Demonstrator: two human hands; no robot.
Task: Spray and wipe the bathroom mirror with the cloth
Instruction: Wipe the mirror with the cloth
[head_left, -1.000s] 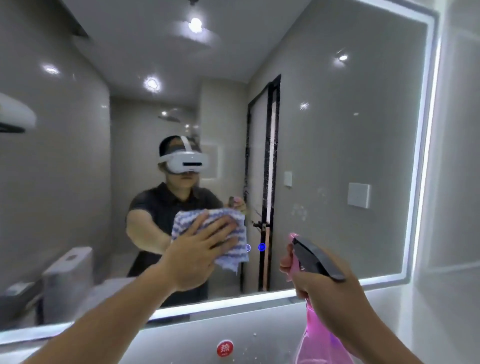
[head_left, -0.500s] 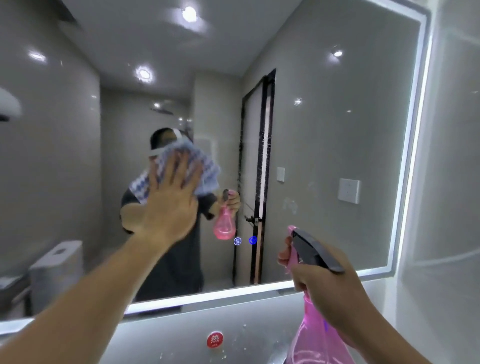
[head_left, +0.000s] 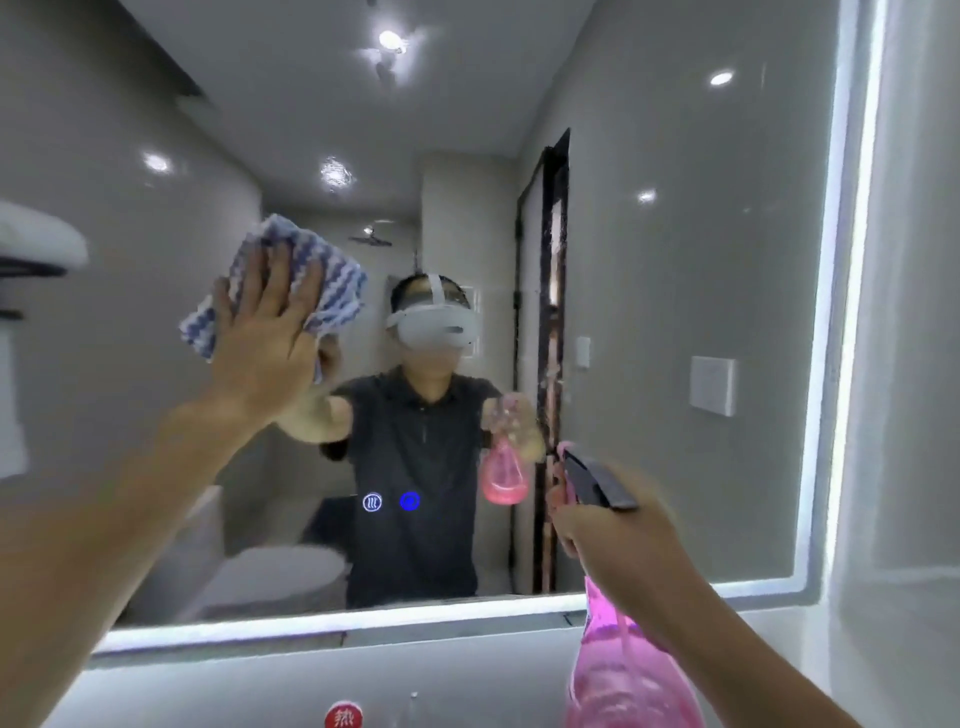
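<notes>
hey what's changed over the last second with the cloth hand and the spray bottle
The left hand has swept the striped cloth up and to the left across the mirror, from low near the middle to its upper left part, pressing it flat all the way. Nothing was picked up or let go. The right hand still grips the pink spray bottle low on the right, nozzle toward the glass.

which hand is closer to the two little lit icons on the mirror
Right. The right hand, holding the pink spray bottle, sits just right of the lit icons, at about their height. The left hand presses the striped cloth to the mirror, well above and left.
</notes>
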